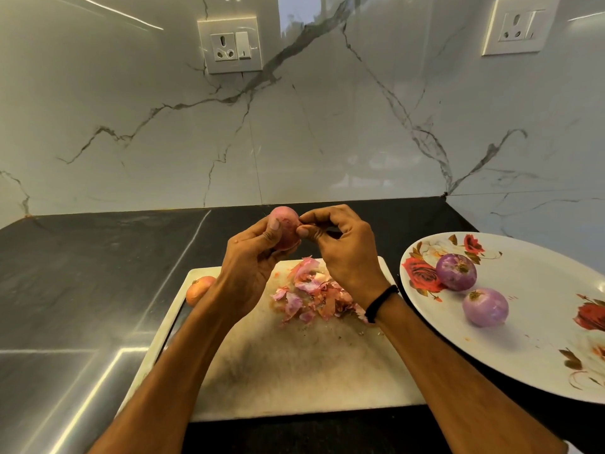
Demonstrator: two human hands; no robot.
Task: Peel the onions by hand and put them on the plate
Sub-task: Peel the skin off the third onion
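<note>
My left hand [252, 257] grips a pink-skinned onion [285, 224] above the far edge of the white cutting board [294, 365]. My right hand [340, 247] pinches at the onion's right side with thumb and forefinger. A heap of peeled pink skins [314, 296] lies on the board below my hands. Another unpeeled onion [198, 288] sits at the board's left edge, partly hidden by my left forearm. Two peeled purple onions [456, 271] [486, 307] rest on the floral plate [540, 339] at the right.
The board and plate stand on a dark stone counter [82, 273] against a white marble wall. Two wall sockets [229, 47] [519, 26] sit high on the wall. The plate's left rim is close to the board's right edge.
</note>
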